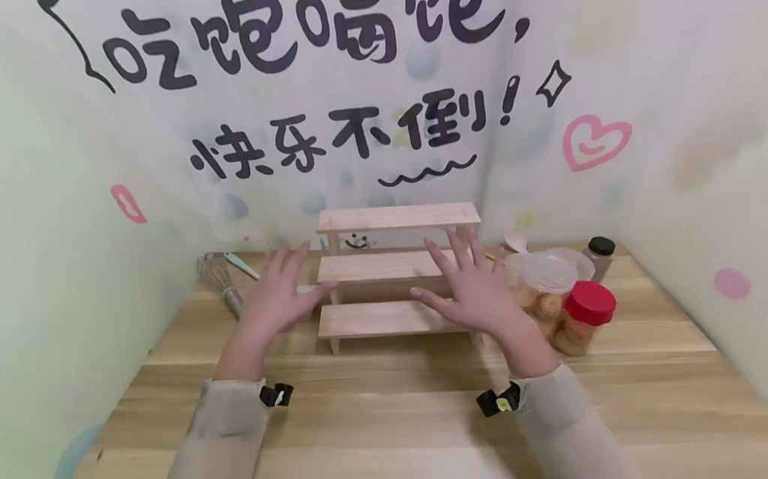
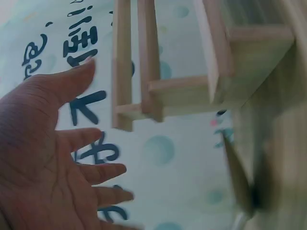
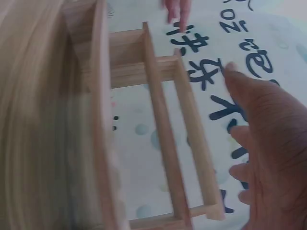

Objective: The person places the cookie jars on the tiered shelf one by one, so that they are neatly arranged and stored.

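A three-tier pale wooden display stand (image 1: 377,319) stands on the table near the back wall. My left hand (image 1: 283,291), its fingers spread, hovers by the stand's left side. On the other side my right hand (image 1: 479,288), also spread, covers part of the right ends of the lower tiers in the head view. Both wrist views show a gap between the hands and the stand: the left palm (image 2: 43,167) faces its end frame (image 2: 187,93), and the right hand (image 3: 278,139) is apart from the shelf boards (image 3: 165,139). Neither hand holds anything.
Right of the stand are a clear-lidded tub (image 1: 549,271) of cookies, a red-lidded jar (image 1: 588,304), a black-capped bottle (image 1: 601,249) and a pale spoon (image 1: 516,240). At the left lie a whisk (image 1: 221,278) and a light-blue-handled utensil (image 1: 240,264). Walls enclose the wooden table (image 1: 372,436).
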Demonstrator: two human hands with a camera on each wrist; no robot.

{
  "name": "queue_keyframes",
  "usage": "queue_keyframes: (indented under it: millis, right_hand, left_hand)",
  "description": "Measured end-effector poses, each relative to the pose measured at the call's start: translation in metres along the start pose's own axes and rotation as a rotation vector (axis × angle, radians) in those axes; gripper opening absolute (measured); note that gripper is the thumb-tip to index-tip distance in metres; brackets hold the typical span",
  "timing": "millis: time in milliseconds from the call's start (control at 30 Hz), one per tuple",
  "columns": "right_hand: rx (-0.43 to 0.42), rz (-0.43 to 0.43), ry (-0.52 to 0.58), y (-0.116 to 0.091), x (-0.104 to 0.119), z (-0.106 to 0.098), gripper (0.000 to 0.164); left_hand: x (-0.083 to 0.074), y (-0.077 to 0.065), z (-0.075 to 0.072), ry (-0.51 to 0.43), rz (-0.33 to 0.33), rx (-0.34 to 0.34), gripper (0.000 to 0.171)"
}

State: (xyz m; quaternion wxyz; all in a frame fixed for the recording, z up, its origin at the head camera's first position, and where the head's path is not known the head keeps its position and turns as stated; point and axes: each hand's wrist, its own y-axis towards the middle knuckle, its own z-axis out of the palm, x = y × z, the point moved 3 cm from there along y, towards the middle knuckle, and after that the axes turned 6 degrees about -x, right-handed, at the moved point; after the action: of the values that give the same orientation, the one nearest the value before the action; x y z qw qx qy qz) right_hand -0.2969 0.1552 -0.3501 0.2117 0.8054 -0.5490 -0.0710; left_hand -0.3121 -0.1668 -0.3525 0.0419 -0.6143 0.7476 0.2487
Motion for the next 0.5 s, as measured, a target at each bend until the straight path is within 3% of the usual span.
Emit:
queue_keyframes:
  millis: [100,200,300,400,500]
  right_hand:
    - [0.056,-0.063,0.129,0.002,-0.005,-0.021,0.089]
    - [0.123,-0.11,0.312,-0.003,-0.011,-0.051,0.085]
    - [0.156,-0.086,0.432,-0.015,-0.022,-0.078,0.079]
    - [0.149,-0.036,0.428,-0.031,-0.038,-0.095,0.069]
    - [0.112,0.032,0.408,-0.042,-0.062,-0.111,0.061]
  left_hand:
    - [-0.001,0.012,0.009,-0.23,-0.007,0.041,0.098]
    - [-0.004,0.02,0.022,-0.364,-0.026,0.082,0.095]
    - [-0.005,0.026,0.033,-0.426,-0.06,0.093,0.092]
    - [-0.002,0.025,0.043,-0.461,-0.141,0.098,0.088]
    - [-0.005,0.034,0.045,-0.479,-0.177,0.079,0.083]
